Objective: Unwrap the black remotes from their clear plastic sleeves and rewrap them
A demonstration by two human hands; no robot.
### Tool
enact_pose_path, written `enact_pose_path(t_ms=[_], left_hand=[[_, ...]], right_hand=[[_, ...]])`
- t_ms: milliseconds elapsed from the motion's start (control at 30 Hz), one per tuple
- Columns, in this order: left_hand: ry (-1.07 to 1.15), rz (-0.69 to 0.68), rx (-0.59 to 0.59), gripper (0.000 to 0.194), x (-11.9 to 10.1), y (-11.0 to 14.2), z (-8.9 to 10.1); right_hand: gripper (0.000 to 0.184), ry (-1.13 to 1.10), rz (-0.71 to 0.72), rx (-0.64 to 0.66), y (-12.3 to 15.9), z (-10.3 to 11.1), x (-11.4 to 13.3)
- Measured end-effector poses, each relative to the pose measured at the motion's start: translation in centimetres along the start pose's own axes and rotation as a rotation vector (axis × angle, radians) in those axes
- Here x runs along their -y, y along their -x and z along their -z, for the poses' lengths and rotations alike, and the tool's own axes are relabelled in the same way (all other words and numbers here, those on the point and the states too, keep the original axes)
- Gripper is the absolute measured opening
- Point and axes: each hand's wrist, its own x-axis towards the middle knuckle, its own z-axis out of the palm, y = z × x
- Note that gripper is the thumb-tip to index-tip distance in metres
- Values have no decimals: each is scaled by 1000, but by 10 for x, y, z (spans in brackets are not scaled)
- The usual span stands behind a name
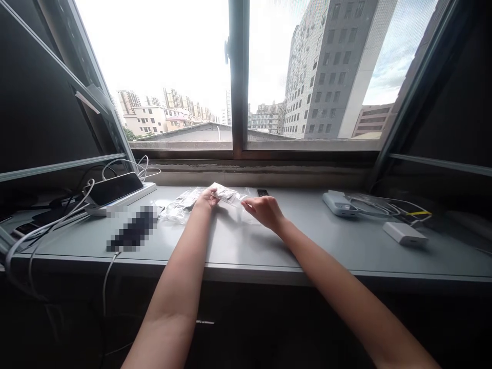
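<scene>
Between my hands, a little above the desk, is a clear plastic bag [227,195] with a white printed part. My left hand [208,198] grips its left end, thumb on top. At its right end, the fingers of my right hand [265,209] pinch the clear plastic. More clear plastic bags [182,204] lie on the desk beside my left hand; what is inside them I cannot make out. Behind my right hand sits a small black object [262,192], partly hidden.
A phone [115,188] leans on a white power strip [148,190] among cables at left. A blurred-out dark object [134,228] with a cable lies nearer. On the right are a pale blue device [339,203], coiled cables [378,206] and a white charger [405,234]. The window is behind the desk [323,251].
</scene>
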Motion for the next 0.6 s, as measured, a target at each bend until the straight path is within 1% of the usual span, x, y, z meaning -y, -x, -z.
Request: enact_pose_path(t_ms=[100,267,300,433,600], left_hand=[[-39,15,17,12,5,3,-8],[-105,-5,131,12,15,11,-20],[-101,-14,136,12,16,12,-21],[-43,-36,102,12,15,13,-21],[-38,-19,121,16,15,12,-23]], right_hand=[[31,54,-12,-13,0,-2,-4],[27,113,12,-56,0,-4,-17],[28,121,11,-70,1,-5,-19],[46,149,13,-157,0,-10,-21],[52,207,-6,-249,-2,-14,-20]])
